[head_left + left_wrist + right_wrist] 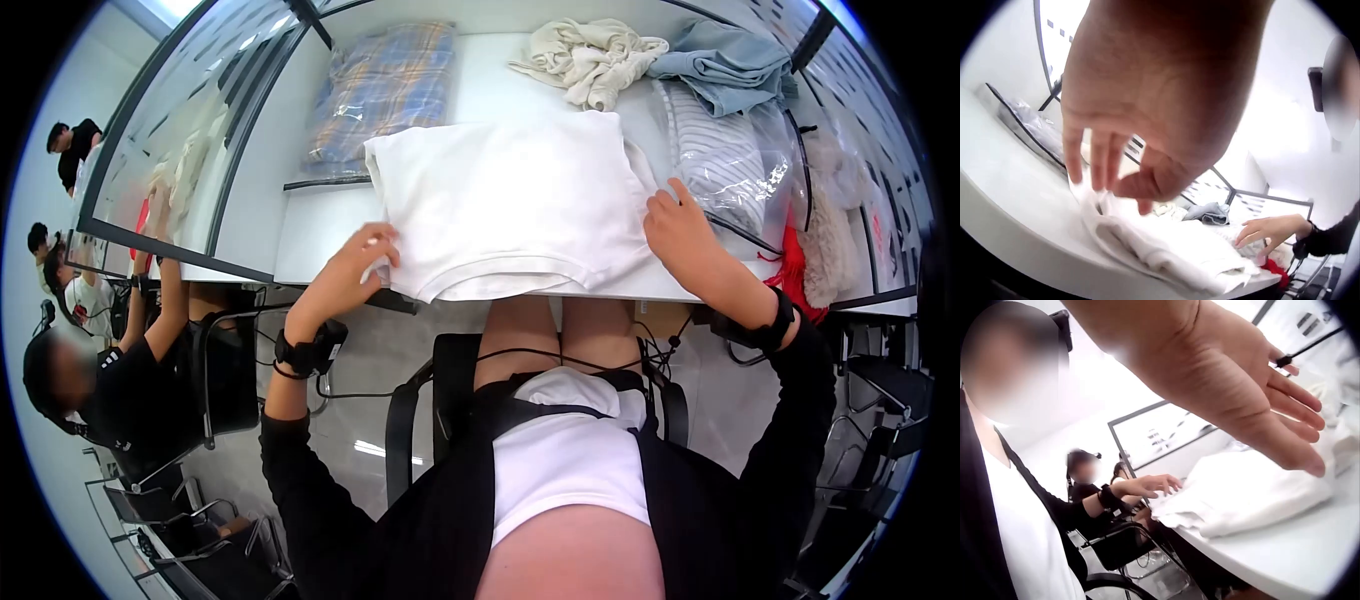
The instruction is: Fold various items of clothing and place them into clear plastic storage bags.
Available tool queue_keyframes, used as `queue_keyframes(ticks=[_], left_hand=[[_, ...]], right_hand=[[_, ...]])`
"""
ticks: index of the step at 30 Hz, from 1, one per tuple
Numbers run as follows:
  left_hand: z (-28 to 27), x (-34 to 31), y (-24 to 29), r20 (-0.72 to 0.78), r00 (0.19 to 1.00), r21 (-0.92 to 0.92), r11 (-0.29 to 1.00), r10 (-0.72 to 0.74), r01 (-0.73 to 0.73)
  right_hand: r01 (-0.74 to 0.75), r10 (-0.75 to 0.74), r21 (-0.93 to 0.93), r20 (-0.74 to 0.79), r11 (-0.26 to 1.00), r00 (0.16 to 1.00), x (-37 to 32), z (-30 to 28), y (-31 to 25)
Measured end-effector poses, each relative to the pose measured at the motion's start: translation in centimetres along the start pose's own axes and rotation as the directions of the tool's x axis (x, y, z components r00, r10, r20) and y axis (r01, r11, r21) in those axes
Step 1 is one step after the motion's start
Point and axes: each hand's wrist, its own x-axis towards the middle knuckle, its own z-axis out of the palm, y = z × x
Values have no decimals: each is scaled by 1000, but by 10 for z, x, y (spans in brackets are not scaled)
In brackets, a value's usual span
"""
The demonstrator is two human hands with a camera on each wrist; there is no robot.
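A white shirt (510, 200) lies folded on the white table, its ribbed neckline at the front edge nearest me. My left hand (355, 268) is at the shirt's left side, fingers loosely bent with the tips right at the fabric. In the left wrist view, that hand's fingers (1102, 156) point down over the shirt's rumpled edge (1141, 244). At the opposite side is my right hand (682, 238), beside the shirt's right edge. Its fingers (1294, 403) are spread and fairly straight in the right wrist view, with the thumb over the white cloth (1254, 494).
A bagged plaid garment (385, 85) lies at the back left. Along the back right are a crumpled cream cloth (590, 55), folded blue denim (725, 60) and a bagged striped garment (715, 155). Framed partitions (225, 130) flank the table; another person (130, 380) sits to the left.
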Motion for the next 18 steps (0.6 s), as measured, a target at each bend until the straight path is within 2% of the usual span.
queue_keyframes(ticks=[1, 3, 4, 6, 8, 9, 10, 13, 14, 16, 17, 18], left_hand=[[-1, 2, -4, -121, 990, -20, 997, -74, 72], [-2, 9, -14, -353, 910, -84, 976, -217, 200], [0, 11, -30, -359, 852, -286, 914, -382, 289], [-1, 28, -40, -417, 825, -303, 914, -382, 270], [-13, 44, -28, -191, 777, -541, 725, -599, 426], [-16, 52, -20, -57, 737, -626, 599, -674, 499], [-16, 57, -17, -30, 747, -624, 596, -664, 505], [-12, 72, -29, 39, 795, -619, 610, -606, 495], [-15, 74, -28, 131, 805, -559, 628, -578, 542], [-5, 72, -36, -69, 935, -466, 840, -348, 278], [-7, 72, -27, -32, 927, -520, 798, -374, 305], [-6, 70, -23, -35, 932, -495, 817, -360, 296]], right_hand=[[-40, 40, 6, 3, 999, 999, 2, -7, -1], [-32, 46, 79, -192, 996, 980, 9, -29, 0], [-22, 54, 114, -285, 993, 957, 14, -37, -2], [103, 58, 326, -448, 940, 892, 26, -28, -17], [281, 0, 522, -474, 805, 880, 39, -30, -40], [313, -31, 609, -428, 729, 903, 47, -27, -52], [333, -66, 689, -383, 644, 921, 55, -24, -63], [246, -184, 634, -163, 733, 969, 74, -29, -70], [241, -157, 613, -189, 753, 969, 76, -24, -70], [229, -106, 570, -241, 789, 965, 81, -15, -69], [174, -107, 607, -145, 775, 984, 78, -22, -63], [120, -77, 635, -95, 763, 992, 76, -21, -59]])
